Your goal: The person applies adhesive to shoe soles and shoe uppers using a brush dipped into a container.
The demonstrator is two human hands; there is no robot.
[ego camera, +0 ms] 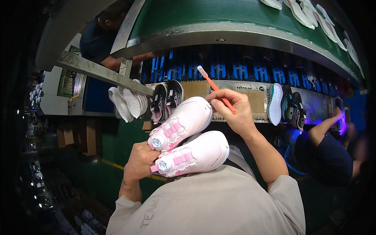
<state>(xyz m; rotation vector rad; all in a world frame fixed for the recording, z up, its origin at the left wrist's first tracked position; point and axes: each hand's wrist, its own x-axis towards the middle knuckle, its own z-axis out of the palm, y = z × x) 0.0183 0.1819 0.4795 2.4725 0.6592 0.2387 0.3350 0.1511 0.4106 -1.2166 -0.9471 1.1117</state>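
My left hand grips a pair of white-and-pink sneakers by their heel ends. The upper sneaker and the lower sneaker lie side by side, toes pointing right, each with a round dial and pink strap. My right hand holds an orange toothbrush-like brush between thumb and fingers, bristle end up and away from the shoes. Its fingertips are at the toe of the upper sneaker; whether they touch it I cannot tell.
Along a cardboard-covered ledge stand black-and-pink sneakers, white soles, a white sole and dark sneakers. A green conveyor with a metal edge runs above. Co-workers are at upper left and right.
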